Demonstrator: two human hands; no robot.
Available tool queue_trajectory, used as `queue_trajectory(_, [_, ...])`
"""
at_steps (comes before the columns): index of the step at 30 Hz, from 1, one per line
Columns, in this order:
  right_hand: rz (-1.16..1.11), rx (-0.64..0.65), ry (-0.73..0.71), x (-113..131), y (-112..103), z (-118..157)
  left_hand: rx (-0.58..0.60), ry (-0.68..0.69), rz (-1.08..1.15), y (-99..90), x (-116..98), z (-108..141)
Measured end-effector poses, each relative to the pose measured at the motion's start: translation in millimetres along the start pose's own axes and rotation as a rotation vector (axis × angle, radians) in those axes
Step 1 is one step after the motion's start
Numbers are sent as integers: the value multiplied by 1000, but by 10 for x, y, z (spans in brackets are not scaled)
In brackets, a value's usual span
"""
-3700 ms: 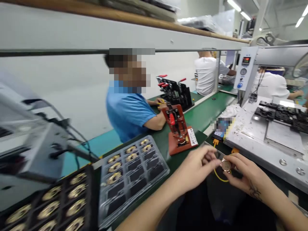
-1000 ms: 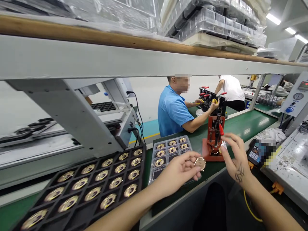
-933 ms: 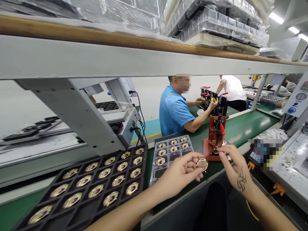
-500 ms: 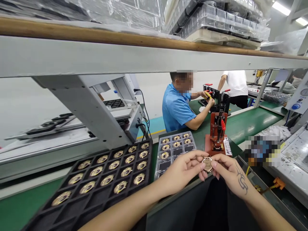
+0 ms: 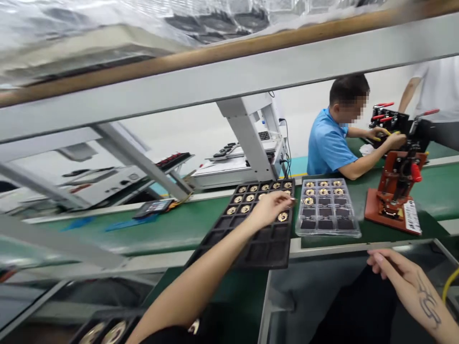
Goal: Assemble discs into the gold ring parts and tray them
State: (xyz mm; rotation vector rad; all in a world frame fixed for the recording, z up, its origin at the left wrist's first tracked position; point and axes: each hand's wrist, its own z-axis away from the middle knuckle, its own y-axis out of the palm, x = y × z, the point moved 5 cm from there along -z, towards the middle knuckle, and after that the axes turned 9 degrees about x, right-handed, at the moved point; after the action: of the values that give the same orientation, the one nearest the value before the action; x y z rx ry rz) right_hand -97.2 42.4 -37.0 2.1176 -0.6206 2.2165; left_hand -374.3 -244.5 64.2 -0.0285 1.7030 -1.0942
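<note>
My left hand [image 5: 268, 209] is over the black compartment tray [image 5: 267, 255], with a small round metal part [image 5: 292, 199] pinched at its fingertips near the tray's right edge. Gold ring-shaped parts sit in the tray's far rows, while its near compartments hold none. To the right lies a clear plastic tray [image 5: 328, 233] with gold parts in its far rows and dark inserts in the others. My right hand [image 5: 396, 267] hangs over the dark near surface, its fingers loosely curled and apart, holding nothing visible.
A red toggle press [image 5: 394, 186] stands right of the clear tray. Beyond it a person in a blue shirt [image 5: 326, 141] works at black fixtures. A grey shelf beam [image 5: 229, 79] crosses overhead. Another black tray [image 5: 96, 322] with gold parts is at lower left.
The view has swung left. My hands have parted; the left one has gone to the black tray with the round part, and the right one has let go of it.
</note>
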Motion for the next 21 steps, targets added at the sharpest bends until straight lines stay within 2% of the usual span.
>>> queue_trajectory(2, [6, -9, 46, -206, -26, 85, -90, -80, -127, -441, 403, 132])
queue_trajectory(3, [5, -18, 62, -283, -41, 121, -111, -120, -181, -597, 583, 209])
queue_trajectory(5, [-3, -29, 79, -389, -63, 172, -116, -184, -264, -751, 892, 359])
queue_trajectory(8, [7, -26, 95, -481, -79, 205, -91, -230, -345, -686, 1229, 515])
queue_trajectory(11, [13, -28, 108, -592, -96, 250, -70, -230, -403, -543, 1403, 560])
queue_trajectory(14, [1, -27, 114, -757, -118, 350, -49, -219, -463, -497, 1403, 492])
queue_trajectory(17, [-18, -10, 122, -909, -134, 467, -48, -166, -520, -437, 1216, 256])
queue_trajectory(19, [-32, -8, 125, -955, -149, 538, -36, -101, -537, -285, 1012, -16])
queue_trajectory(21, [-35, -24, 124, -954, -180, 612, 2, -36, -537, -39, 787, -346])
